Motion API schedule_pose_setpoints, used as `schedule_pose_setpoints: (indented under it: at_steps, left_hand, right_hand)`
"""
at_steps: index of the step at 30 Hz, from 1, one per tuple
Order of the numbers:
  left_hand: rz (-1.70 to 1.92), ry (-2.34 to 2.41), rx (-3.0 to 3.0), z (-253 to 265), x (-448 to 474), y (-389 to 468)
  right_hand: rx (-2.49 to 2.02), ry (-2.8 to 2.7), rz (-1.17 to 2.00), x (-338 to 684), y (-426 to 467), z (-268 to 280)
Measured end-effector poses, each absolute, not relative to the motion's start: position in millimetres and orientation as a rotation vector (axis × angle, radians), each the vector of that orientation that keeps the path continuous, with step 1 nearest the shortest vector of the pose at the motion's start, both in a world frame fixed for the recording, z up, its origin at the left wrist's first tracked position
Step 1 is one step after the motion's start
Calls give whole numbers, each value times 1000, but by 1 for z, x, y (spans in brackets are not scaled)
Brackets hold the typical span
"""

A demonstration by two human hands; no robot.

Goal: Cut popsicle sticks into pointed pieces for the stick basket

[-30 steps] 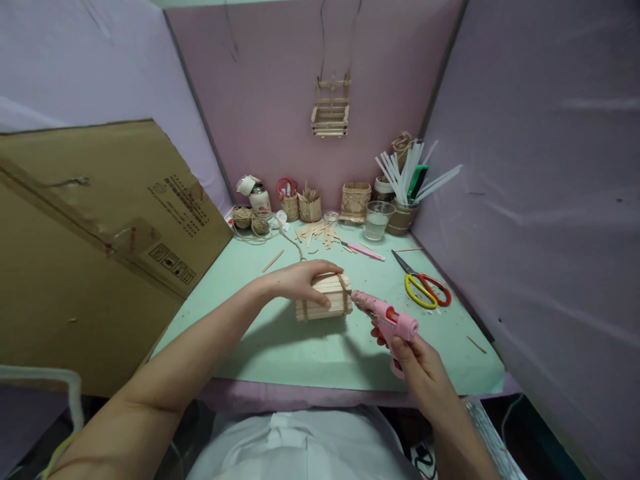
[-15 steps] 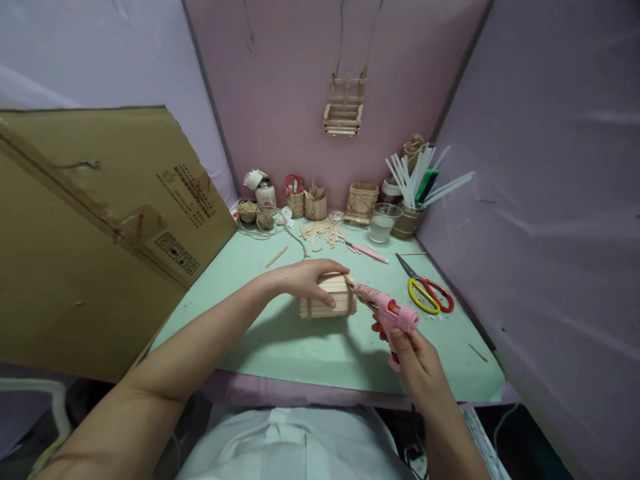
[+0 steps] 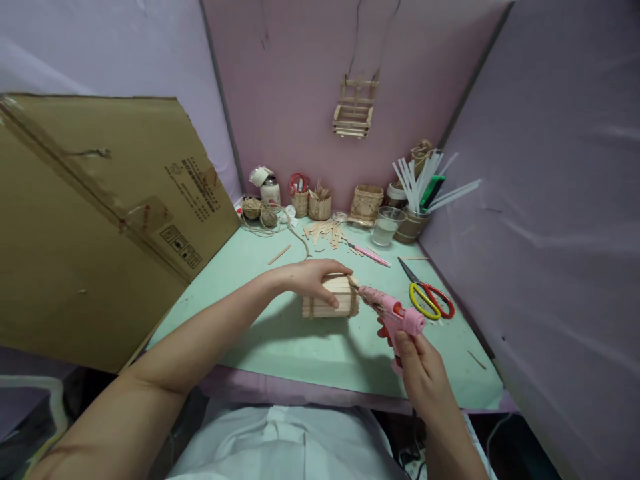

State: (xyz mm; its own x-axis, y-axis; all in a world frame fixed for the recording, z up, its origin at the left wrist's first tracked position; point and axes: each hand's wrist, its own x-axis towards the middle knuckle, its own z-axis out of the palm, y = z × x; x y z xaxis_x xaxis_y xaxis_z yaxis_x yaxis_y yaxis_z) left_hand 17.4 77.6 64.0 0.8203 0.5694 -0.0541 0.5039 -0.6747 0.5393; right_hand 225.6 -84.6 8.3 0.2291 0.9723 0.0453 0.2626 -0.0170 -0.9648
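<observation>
My left hand (image 3: 317,281) is closed over the top of a small barrel-like craft piece (image 3: 327,307) made of pale wooden sticks, thumb on the near side. Twine bands run around the piece near both ends, and it lies on its side on the green table top (image 3: 280,353). In my right hand (image 3: 417,360) is a pink glue gun (image 3: 393,312), fingers wrapped round its handle. Its nozzle points left at the twine on the piece's right end; whether it touches, I cannot tell. A twine length (image 3: 303,243) runs from the back toward the piece.
Scissors (image 3: 427,297) lie open on the right, with a pink craft knife (image 3: 370,255) and loose wooden sticks (image 3: 325,233) behind. A water cup (image 3: 386,225), a pot of glue sticks (image 3: 413,223) and twine balls (image 3: 260,212) line the back. A cardboard sheet (image 3: 100,233) leans at left.
The whole view has shifted and tilted slightly. Both hands keep their grips, and the glue gun's nozzle stays close to the right end of the stick piece.
</observation>
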Motion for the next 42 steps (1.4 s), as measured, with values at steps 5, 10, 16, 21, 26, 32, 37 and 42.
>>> schedule_pose_setpoints:
  at_steps: [5, 10, 16, 21, 26, 32, 37, 42]
  left_hand:
    - [143, 800, 2451, 66, 18, 77]
    - [139, 811, 2432, 67, 19, 76]
    - [149, 817, 2427, 68, 19, 74]
    - [153, 811, 2441, 68, 19, 75]
    - [144, 802, 2451, 67, 19, 75]
    - [149, 813, 2445, 68, 19, 75]
    - [153, 807, 2453, 66, 18, 76]
    - [159, 804, 2442, 65, 18, 77]
  right_hand:
    - [-1488, -1252, 857, 225, -84, 9]
    - [-1487, -1243, 862, 225, -85, 9]
    - [-1480, -1248, 873, 224, -84, 10]
    - [-1481, -1253, 885, 226, -89, 8]
    - [-1490, -1244, 866, 226, -91, 7]
    - [-1499, -1294, 843, 229, -91, 4]
    - [-1498, -1321, 781, 230, -92, 6]
    - [-1491, -1311, 827, 229, -94, 7]
